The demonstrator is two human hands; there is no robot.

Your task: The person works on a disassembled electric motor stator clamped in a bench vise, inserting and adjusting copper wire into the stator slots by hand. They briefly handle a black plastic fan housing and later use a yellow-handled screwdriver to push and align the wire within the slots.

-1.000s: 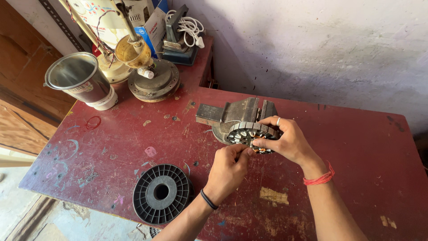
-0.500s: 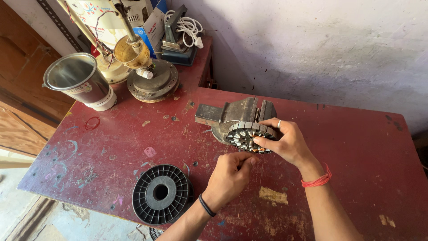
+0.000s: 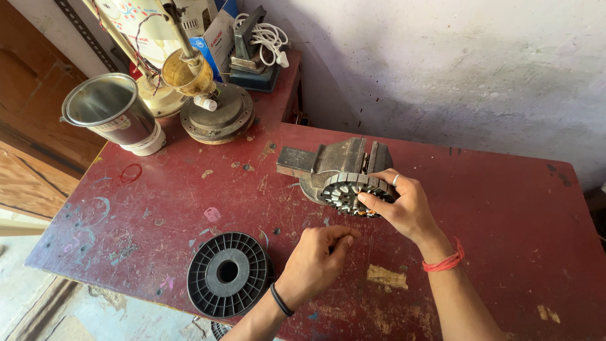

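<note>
We grip the slotted metal ring (image 3: 353,192) with our right hand (image 3: 404,208), fingers closed over its right rim; this steadies it against the small vise (image 3: 334,161) touching its far side, at the middle of the red worktop (image 3: 505,208). Our left hand (image 3: 315,262) sits just near of the ring, fingers pinched shut as if on a fine wire; we cannot tell whether anything lies between them. A black plastic spool (image 3: 228,275) lies flat at the near edge, just left of that hand, within easy reach. A steel cup (image 3: 113,110) and a winding device (image 3: 208,101) stand at the far left, well apart.
</note>
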